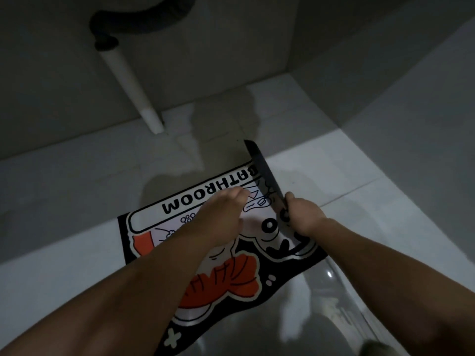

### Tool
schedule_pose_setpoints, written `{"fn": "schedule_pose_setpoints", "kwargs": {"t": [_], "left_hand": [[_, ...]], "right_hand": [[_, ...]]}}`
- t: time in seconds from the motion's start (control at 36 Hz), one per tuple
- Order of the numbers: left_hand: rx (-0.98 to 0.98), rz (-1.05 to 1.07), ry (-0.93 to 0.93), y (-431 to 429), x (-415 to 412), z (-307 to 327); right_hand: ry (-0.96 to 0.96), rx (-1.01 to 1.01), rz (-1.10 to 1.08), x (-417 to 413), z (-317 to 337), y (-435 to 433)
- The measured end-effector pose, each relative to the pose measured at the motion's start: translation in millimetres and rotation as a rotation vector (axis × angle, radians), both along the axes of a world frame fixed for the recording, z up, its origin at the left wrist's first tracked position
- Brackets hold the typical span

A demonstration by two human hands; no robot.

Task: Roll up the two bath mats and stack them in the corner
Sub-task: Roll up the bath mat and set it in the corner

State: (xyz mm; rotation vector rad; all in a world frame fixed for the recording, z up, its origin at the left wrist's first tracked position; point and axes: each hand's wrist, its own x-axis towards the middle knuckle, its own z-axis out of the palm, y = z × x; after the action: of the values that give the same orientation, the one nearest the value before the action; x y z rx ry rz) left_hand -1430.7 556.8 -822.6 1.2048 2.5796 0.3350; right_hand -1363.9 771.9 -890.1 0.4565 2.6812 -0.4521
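A bath mat [180, 206] lies on the tiled floor, black-edged with a white panel, orange cartoon shapes and the word BATHROOM. Its right edge [262, 165] is lifted and curled over, showing the dark underside. My right hand [305, 214] grips that curled edge near its lower part. My left hand [221, 214] rests flat on the mat's printed face, fingers together, just left of the fold. Only one mat is in view.
A white drain pipe [131, 86] runs down the grey wall to the floor at the upper left, with a dark trap [108, 24] above it. The room corner [290, 73] lies beyond the mat. A dark rounded object [308, 337] sits at the bottom right.
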Motion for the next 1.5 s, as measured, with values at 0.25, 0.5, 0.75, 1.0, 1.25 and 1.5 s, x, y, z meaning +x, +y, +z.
{"fn": "schedule_pose_setpoints", "kwargs": {"t": [0.25, 0.5, 0.75, 1.0, 1.25, 1.5], "left_hand": [[0.079, 0.104, 0.166, 11.7, -30.1, 42.1], [0.177, 0.157, 0.144, 10.2, -26.9, 99.9], [0.084, 0.255, 0.353, -9.7, -24.9, 200.0], [0.042, 0.148, 0.217, -32.7, -12.9, 193.9], [0.007, 0.054, 0.364, -31.0, -9.2, 186.6], [0.097, 0.092, 0.368, -45.1, -15.4, 194.9]], "right_hand": [[0.200, 0.150, 0.472, -20.8, 118.6, -0.8], [0.242, 0.199, 0.554, -42.8, 222.0, -0.8], [0.461, 0.354, 0.695, -34.3, 295.0, 7.3], [0.501, 0.451, 0.811, -30.9, 292.2, -8.2], [0.479, 0.523, 0.847, -25.8, 277.7, -1.9], [0.507, 0.093, 0.730, -17.3, 291.4, -3.8]]}}
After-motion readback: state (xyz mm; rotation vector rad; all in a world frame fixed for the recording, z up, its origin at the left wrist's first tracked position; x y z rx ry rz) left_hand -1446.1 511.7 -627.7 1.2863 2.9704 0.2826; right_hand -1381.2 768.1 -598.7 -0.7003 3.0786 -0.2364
